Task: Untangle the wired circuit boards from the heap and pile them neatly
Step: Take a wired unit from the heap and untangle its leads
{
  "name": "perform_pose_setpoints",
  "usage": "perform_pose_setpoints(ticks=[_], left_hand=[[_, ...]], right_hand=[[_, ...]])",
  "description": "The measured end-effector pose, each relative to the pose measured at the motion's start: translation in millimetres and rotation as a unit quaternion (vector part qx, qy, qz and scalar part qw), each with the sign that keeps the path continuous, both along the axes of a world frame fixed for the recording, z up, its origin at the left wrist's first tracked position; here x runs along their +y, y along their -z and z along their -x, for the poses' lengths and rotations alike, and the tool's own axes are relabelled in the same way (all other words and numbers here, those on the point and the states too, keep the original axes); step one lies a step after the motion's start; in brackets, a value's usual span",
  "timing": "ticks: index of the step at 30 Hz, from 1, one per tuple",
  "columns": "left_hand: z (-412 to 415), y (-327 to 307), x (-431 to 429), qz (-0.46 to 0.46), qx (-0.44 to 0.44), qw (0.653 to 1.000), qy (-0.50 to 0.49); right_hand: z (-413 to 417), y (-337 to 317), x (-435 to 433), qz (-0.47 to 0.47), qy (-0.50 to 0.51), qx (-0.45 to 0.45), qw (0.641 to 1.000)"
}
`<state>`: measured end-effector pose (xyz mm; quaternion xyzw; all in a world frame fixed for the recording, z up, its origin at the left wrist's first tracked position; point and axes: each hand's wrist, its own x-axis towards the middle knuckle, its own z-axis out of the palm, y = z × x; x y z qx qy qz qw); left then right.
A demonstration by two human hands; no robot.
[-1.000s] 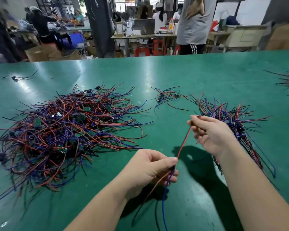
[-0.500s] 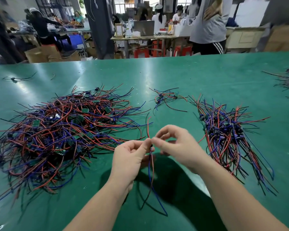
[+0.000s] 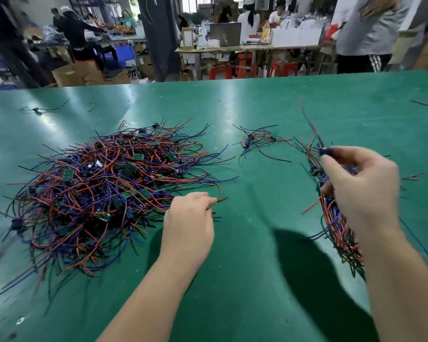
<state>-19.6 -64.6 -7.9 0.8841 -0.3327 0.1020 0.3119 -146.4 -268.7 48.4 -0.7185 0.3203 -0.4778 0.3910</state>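
Hands have split up since half a second ago, when both were pinching one board together mid-counter. Now the right hand (image 3: 361,191) has swung over to the right and sits above the tidy bundle of red, blue and black wired boards (image 3: 336,225). Its thumb and forefinger pinch a small dark wired circuit board (image 3: 326,152); the wires trail up and away in a blur, so can't say much about them. The left hand (image 3: 188,220) has gone the other way, to the near right edge of the big tangled heap of red, blue and black wired circuit boards (image 3: 97,188). Its fingers are curled, with the tips nipping the end of a curved red wire (image 3: 220,192) that comes out of the heap. Both lots lie on the flat green counter (image 3: 257,280), well apart, heap left and bundle right. Between them, further back, there's a little loose cluster of a few wired boards (image 3: 257,140), touching neither. One stray black-wired piece (image 3: 36,109) lies alone at the far left of the counter.
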Motion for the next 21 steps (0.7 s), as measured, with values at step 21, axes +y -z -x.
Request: perform_pose_setpoints(ticks=[21], left_hand=[[17.1,-20.0,1.4,0.199,-0.156,0.958,0.135]], right_hand=[[-31.9,30.9,66.0,-0.043,-0.371,0.205,0.905]])
